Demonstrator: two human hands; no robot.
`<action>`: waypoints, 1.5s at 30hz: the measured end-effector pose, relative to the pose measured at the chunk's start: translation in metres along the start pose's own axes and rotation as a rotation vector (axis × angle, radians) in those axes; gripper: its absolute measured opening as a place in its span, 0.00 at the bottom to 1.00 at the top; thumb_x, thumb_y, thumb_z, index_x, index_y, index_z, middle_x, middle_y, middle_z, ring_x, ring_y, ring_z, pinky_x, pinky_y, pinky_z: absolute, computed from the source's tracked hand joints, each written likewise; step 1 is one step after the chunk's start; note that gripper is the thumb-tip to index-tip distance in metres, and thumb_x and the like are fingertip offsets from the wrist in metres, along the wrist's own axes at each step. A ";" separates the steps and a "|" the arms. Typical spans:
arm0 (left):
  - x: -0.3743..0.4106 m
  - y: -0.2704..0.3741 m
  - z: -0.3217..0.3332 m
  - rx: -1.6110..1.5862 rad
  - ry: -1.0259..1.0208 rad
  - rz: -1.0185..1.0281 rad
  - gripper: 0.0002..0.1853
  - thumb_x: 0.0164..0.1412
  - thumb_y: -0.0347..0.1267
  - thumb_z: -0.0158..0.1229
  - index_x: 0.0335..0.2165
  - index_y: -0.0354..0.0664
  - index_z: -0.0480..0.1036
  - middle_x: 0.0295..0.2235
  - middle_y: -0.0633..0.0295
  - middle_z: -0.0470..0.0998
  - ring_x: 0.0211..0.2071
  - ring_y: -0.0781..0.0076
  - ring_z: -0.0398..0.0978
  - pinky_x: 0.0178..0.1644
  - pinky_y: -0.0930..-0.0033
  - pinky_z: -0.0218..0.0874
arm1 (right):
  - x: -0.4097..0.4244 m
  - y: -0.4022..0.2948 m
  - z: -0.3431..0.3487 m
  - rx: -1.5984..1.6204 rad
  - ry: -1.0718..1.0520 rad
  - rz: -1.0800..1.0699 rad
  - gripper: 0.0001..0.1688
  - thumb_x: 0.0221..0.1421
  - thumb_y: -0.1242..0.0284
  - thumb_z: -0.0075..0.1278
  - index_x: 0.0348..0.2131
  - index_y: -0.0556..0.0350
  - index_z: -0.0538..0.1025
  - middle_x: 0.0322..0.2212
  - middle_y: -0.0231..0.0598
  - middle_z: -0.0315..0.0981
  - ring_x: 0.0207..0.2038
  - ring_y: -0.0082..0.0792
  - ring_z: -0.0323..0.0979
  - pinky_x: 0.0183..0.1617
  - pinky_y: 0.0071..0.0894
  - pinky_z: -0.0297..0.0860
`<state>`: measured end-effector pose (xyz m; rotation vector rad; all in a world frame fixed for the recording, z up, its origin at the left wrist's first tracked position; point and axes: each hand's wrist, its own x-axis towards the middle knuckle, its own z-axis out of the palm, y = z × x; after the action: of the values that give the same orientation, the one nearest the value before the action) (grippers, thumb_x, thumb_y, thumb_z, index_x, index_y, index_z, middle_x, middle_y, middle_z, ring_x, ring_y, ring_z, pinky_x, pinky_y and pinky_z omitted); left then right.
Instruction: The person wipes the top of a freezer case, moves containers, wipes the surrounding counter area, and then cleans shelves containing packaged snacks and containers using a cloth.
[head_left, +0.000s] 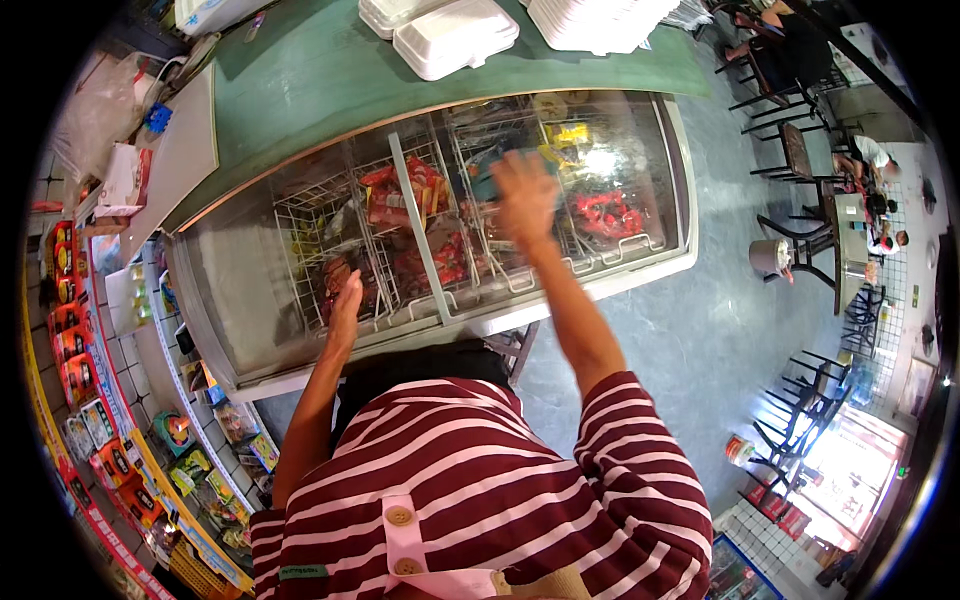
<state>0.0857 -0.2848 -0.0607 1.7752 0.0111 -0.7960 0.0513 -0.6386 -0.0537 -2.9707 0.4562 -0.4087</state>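
Note:
A chest freezer (480, 319) with sliding glass lids stands before me, wire baskets of packaged goods showing through the glass. My left hand (345, 307) is at the near left part of the glass, fingers pointing away, with nothing seen in it. Over the right part is my right hand (525, 191), blurred, its fingers spread. Whether it touches the glass I cannot tell. Near it, under the glass, lie yellow packets (568, 135) and red packets (609, 215). More red packets (405, 191) fill a basket between my hands.
White foam food boxes (456, 37) sit on a green board (315, 97) along the freezer's far side. Shelves of packaged goods (112, 457) stand at left. At right are chairs (795, 146), a table (851, 255), a waste bin (769, 256) and several seated people.

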 end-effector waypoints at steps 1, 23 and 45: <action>0.003 -0.007 -0.005 0.089 0.013 0.048 0.30 0.64 0.45 0.44 0.57 0.36 0.56 0.59 0.53 0.57 0.61 0.64 0.51 0.63 0.66 0.39 | 0.014 0.033 -0.016 -0.013 0.008 0.094 0.37 0.36 0.80 0.50 0.50 0.38 0.69 0.56 0.31 0.58 0.61 0.46 0.49 0.53 0.60 0.53; 0.002 0.001 0.043 1.161 -0.072 0.277 0.48 0.55 0.42 0.57 0.63 0.44 0.36 0.62 0.38 0.25 0.63 0.36 0.24 0.61 0.39 0.26 | 0.019 0.226 -0.010 -0.217 -0.007 0.475 0.32 0.50 0.69 0.46 0.56 0.41 0.62 0.58 0.32 0.54 0.62 0.44 0.47 0.58 0.63 0.51; 0.007 -0.028 0.046 1.261 -0.007 0.377 0.53 0.53 0.54 0.54 0.62 0.36 0.33 0.60 0.31 0.25 0.61 0.29 0.22 0.59 0.34 0.20 | 0.041 0.266 -0.006 -0.267 0.015 0.648 0.33 0.52 0.61 0.48 0.57 0.43 0.60 0.58 0.30 0.55 0.61 0.46 0.49 0.57 0.60 0.52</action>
<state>0.0571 -0.3165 -0.0942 2.7988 -0.9925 -0.5258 0.0129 -0.9036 -0.0768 -2.8190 1.5085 -0.3114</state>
